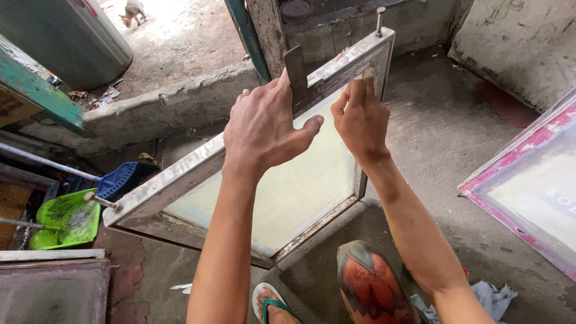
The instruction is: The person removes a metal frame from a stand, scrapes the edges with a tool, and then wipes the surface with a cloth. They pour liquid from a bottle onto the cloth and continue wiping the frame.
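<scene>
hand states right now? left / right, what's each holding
Left hand: closed on a flat dark scraper blade, against the screen frame.
Right hand: fingers pinched at the frame's top corner; what they hold cannot be told.

A rough backyard print workshop — mesh printing frames (270,174) on stained concrete floor (444,138) (another, pink-edged frame (528,180) alongside).

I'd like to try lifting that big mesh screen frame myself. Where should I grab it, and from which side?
Judging by its pose, grip the screen frame on its metal top rail, coming from above. It stands tilted on its lower edge on the concrete floor, so the top rail is free. The left hand already rests there; the right hand pinches near the upper corner. Avoid the pale mesh, which looks thin.
</scene>
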